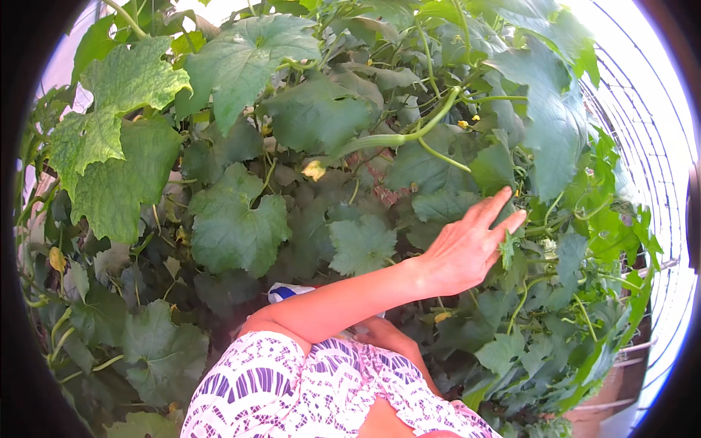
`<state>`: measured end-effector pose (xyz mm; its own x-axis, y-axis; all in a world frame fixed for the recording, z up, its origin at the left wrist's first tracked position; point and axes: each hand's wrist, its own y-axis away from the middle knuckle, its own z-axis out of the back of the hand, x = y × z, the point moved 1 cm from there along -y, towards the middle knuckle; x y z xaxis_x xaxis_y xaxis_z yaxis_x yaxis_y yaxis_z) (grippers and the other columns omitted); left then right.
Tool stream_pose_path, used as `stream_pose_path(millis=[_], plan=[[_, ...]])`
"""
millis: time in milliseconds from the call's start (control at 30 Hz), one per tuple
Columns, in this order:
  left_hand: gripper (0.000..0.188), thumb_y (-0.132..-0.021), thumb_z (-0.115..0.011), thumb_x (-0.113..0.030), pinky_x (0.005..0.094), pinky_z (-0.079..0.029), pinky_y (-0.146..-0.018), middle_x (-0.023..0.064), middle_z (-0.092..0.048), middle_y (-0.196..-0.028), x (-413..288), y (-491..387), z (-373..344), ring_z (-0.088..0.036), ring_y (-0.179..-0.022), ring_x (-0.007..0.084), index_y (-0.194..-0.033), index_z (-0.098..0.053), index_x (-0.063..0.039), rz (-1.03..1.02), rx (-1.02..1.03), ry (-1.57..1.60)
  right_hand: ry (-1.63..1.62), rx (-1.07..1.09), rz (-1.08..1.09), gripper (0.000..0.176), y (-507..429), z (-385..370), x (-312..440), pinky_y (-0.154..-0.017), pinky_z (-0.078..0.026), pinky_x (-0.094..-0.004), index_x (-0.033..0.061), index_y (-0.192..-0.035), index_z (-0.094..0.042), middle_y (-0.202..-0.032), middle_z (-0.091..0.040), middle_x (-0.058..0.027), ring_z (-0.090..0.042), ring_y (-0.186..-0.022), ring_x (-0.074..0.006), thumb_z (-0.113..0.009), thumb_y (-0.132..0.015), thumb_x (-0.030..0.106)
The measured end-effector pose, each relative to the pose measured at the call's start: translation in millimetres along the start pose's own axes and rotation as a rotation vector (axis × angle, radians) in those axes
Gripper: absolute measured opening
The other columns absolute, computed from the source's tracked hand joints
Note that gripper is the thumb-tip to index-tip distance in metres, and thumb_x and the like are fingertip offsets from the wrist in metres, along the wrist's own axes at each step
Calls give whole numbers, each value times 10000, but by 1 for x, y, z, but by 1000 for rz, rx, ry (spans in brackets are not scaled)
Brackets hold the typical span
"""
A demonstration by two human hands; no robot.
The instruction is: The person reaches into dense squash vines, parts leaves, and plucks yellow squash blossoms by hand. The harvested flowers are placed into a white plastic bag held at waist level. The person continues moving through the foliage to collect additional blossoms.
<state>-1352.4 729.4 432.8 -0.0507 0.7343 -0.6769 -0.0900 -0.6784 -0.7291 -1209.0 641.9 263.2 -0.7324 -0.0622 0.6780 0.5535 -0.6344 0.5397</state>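
My left hand (468, 246) reaches across to the right among the leaves of a climbing vine, two fingers spread against a green leaf (492, 167); its thumb side is hidden. Above it hangs a ribbed green gourd, probably a luffa (378, 141), on a thick curved stem (441, 114). My right hand (378, 331) is low before my body, partly covered by my left forearm. It lies beside a white and blue plastic bag (286, 292), mostly hidden; whether it grips the bag does not show.
Broad leaves (238, 219) and tangled stems surround both arms. A withered yellow flower (314, 170) hangs left of the gourd. Wire mesh (649, 109) curves along the right side, with thin rods (638, 346) lower down. A large pale leaf (553, 115) overhangs at upper right.
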Motion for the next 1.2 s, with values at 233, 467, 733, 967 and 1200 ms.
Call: stream_pose_path(millis=[233,467,733,967,1200], plan=[[635,-835,-505,-19,434,-392,-1014,207,-181,-1501,15,0,-13,-333,-1310,405,-1433,-318,-121,-59,59,202,-94,22,189,368,4,54,68,-973,-422,-360,-20,-1261,-486,-1199,-589,-141,-544,-1144,-215,-552,-926,118],[580,-778,-567,-6,435,-355,-1035,178,-372,-1420,3,47,50,-411,-1276,365,-1339,-461,-106,-86,-4,130,-236,-192,350,269,-76,75,128,-880,-467,-307,13,-1203,-510,-1126,-600,-90,-583,-1044,-162,-504,-949,102],[361,-851,-598,-232,357,-501,-799,174,-660,-969,60,201,97,-646,-922,264,-1123,-589,6,860,969,107,-392,-379,340,230,-90,97,138,-764,-491,-288,9,-1146,-529,-1029,-629,-96,-612,-923,-159,-488,-962,140],[498,-735,-720,-223,417,-476,-867,211,-644,-1004,43,232,126,-615,-981,350,-1126,-581,52,821,697,-445,-604,-376,652,325,-145,67,221,-805,-496,-306,3,-1226,-494,-1083,-617,-101,-604,-968,-162,-527,-930,133],[201,-888,-556,-121,309,-500,-795,151,-644,-902,-1,136,191,-635,-881,222,-1020,-617,18,640,40,-292,-1097,-682,905,402,-228,109,291,-1041,-367,-378,-30,-1303,-411,-1303,-439,-122,-431,-1229,-221,-485,-921,71]])
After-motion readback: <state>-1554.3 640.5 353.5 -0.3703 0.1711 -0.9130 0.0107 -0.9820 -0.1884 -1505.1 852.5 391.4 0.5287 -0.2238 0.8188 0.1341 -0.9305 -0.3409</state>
